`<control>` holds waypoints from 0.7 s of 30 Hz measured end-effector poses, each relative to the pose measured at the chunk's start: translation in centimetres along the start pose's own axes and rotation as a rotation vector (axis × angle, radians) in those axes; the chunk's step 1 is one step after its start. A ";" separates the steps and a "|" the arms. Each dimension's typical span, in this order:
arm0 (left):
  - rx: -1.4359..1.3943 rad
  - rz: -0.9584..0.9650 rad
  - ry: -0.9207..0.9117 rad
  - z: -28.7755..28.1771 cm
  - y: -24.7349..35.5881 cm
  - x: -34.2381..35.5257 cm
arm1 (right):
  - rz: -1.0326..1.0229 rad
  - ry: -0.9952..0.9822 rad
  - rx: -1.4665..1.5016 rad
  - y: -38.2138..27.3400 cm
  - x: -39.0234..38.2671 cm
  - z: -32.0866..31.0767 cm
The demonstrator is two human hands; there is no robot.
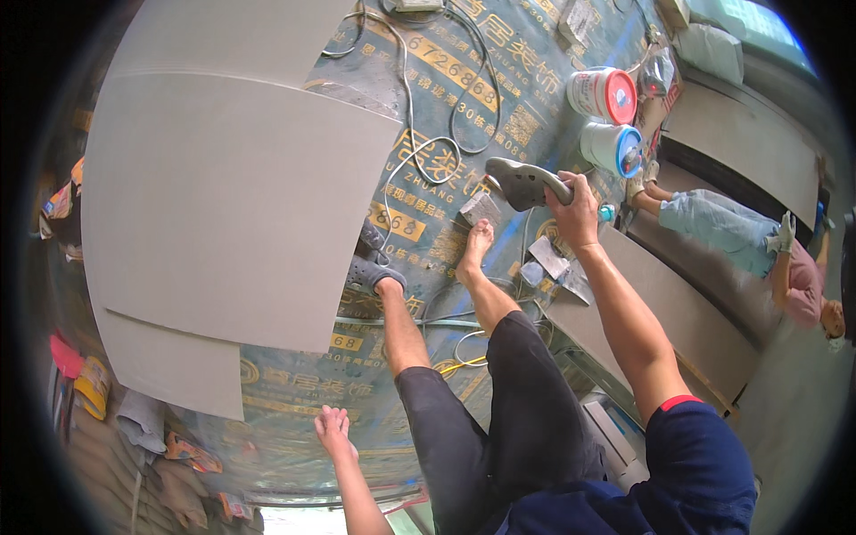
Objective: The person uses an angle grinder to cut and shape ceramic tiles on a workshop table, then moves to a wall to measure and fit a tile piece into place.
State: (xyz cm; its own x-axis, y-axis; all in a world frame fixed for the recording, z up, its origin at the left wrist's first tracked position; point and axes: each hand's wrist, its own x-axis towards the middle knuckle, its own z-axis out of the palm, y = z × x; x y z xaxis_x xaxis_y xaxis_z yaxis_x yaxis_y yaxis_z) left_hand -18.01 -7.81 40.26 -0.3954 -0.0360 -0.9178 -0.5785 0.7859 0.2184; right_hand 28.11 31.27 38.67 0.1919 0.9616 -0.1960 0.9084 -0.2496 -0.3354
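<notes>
My right hand (575,209) grips a dark grey clog (522,185) by its heel end and holds it up off the floor. Below it, my bare right foot (477,242) rests with its toes by a small grey block (481,209). On my left foot sits a matching grey clog (376,275), beside the edge of a large grey panel (232,205). Down by my left thigh, my left hand (334,432) hangs in the air with nothing in it, its fingers loosely apart.
A printed protective sheet (303,392) covers the floor, with a loose cable (412,116) across it. Two white buckets, one with a red lid (621,96) and one with a blue lid (629,152), stand at the upper right. A person (727,232) in gloves works at far right.
</notes>
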 end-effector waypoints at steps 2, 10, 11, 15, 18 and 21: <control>0.101 -0.088 -0.067 -0.7 -0.4 0.7 | 0.043 0.077 0.005 1.7 -0.9 -0.6; 0.292 0.008 -0.202 1.6 4.1 0.8 | 0.009 0.261 -0.080 4.6 -4.1 -1.3; 0.308 0.022 -0.229 1.8 4.7 0.8 | -0.047 0.308 -0.168 5.1 -4.8 -0.9; 0.357 0.068 -0.297 1.9 5.9 1.5 | 0.207 -0.413 -0.021 10.7 -9.8 0.6; 0.373 0.056 -0.247 -0.3 5.6 1.4 | 0.380 -0.416 0.007 10.4 -9.5 -1.2; 0.398 0.037 -0.231 -1.8 5.2 1.9 | 0.355 -0.223 0.121 8.9 -7.9 -2.2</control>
State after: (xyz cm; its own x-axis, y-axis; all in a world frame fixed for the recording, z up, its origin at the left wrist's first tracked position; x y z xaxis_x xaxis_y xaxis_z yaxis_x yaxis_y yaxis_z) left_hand -23.06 -4.87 40.22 -0.2149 0.0992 -0.9716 -0.2305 0.9616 0.1492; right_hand 35.44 21.71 39.23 0.3880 0.7688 -0.5083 0.7478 -0.5850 -0.3139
